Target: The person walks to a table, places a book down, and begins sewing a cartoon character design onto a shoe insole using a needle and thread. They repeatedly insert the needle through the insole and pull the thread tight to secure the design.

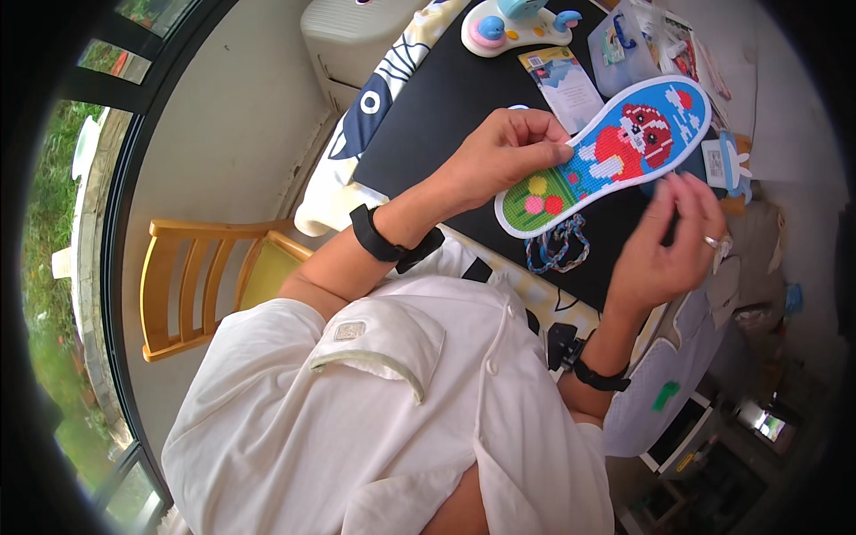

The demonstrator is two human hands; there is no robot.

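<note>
An embroidered shoe insole (612, 150) with a white edge shows a red and white dog on blue, with flowers on green at its heel end. My left hand (518, 150) grips it at the narrow middle, thumb on top and fingers partly behind. At its lower right edge is my right hand (672, 234), thumb and fingertips close together near the white rim; whether they pinch a needle or thread is too blurred to tell. A bundle of braided blue, white and red cord (558, 246) lies on the black table top (428, 127) just below the insole. Part of another white-edged item shows behind my left hand.
Beyond the insole lie a printed packet (562, 83), a toy-like white stand with blue figures (515, 30) and a clear plastic box (618, 50). Patterned cloth (381, 100) covers the table's left edge. A wooden chair (194, 287) stands at the left, beside the wall and window.
</note>
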